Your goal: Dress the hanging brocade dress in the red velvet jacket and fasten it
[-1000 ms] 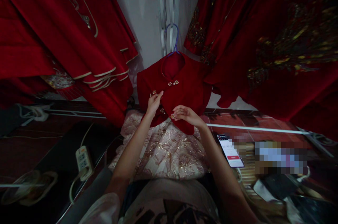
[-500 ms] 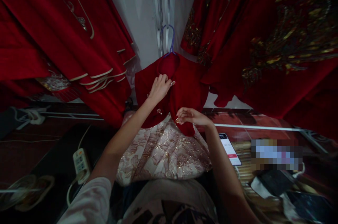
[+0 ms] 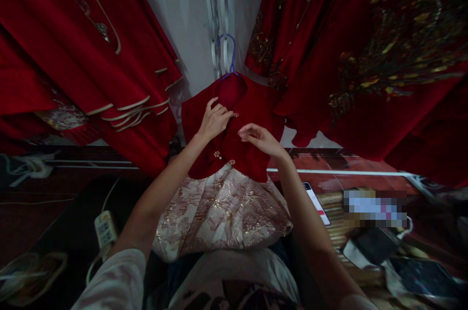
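Note:
A small red jacket (image 3: pixel 265 105) hangs in front of me on a purple hanger (image 3: pixel 233 56). Flower-shaped pearl buttons run along its front, among them an upper button (image 3: pixel 236 115) and a lower button (image 3: pixel 231 162). With bent fingers my left hand (image 3: pixel 215 122) grips the jacket's front edge beside the upper button. My right hand (image 3: pixel 263 139) hovers over the other front panel, its fingers loosely stretched toward the left hand, and no object shows in it. Below the jacket a pale pink and gold brocade skirt (image 3: pixel 219 217) spreads over my lap.
Red garments (image 3: pixel 120 71) hang at the left, and embroidered red ones (image 3: pixel 351 125) at the right. A power strip (image 3: pixel 105 229) lies at lower left. A phone (image 3: pixel 319 205) rests on a slatted bamboo surface (image 3: pixel 334 224) at right, near dark items.
My right hand has let go of the jacket's lower front edge and moved upward. The lower edges now lie closer together. My left hand stays by the upper button.

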Demonstrator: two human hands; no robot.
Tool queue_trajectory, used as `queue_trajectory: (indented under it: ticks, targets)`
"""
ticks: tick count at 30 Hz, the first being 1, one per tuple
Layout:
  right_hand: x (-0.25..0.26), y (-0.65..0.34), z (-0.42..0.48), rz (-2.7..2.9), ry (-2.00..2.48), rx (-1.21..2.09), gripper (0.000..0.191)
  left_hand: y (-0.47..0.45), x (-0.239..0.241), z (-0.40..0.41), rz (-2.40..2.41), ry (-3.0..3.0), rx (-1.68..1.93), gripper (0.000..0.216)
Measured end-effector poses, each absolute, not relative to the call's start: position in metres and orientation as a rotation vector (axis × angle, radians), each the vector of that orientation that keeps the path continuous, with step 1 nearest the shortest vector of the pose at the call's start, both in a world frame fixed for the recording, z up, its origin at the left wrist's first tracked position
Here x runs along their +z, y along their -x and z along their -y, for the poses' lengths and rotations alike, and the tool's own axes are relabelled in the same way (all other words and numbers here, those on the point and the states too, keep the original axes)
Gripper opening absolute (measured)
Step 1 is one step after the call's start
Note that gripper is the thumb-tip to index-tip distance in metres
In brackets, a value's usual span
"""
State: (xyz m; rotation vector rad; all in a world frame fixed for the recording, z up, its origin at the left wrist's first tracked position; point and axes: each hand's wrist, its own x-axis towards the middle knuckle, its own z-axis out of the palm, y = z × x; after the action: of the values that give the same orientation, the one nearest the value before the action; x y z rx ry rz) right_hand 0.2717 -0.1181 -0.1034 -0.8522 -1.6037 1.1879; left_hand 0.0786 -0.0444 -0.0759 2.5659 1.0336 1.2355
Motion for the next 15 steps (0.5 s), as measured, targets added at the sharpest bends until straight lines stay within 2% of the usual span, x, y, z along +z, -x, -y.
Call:
queue_trajectory:
  ticks: [3, 6, 9, 13, 15]
  targets:
    - [-0.088, -0.254, 0.098, 1.499, 0.936, 0.854, 0.025, -0.079, -0.076, 0.045, -1.103, -2.53, 1.25, 0.016]
    - [-0.08, -0.226, 0.075, 1.431, 0.958, 0.726, 0.032, -0.082, -0.08, 0.048, -1.289, -2.482, 1.346, 0.023]
    - [-0.078, -0.193, 0.059, 1.526, 0.937, 0.79, 0.054, -0.084, -0.089, 0.05, -1.556, -2.329, 1.527, 0.035]
    - [-0.091, -0.166, 0.057, 1.554, 1.229, 0.735, 0.095, -0.074, -0.101, 0.048, -1.788, -2.087, 1.654, 0.058]
    - [-0.102, -0.168, 0.061, 1.497, 1.356, 0.595, 0.101, -0.06, -0.105, 0.044, -1.801, -2.046, 1.652, 0.072]
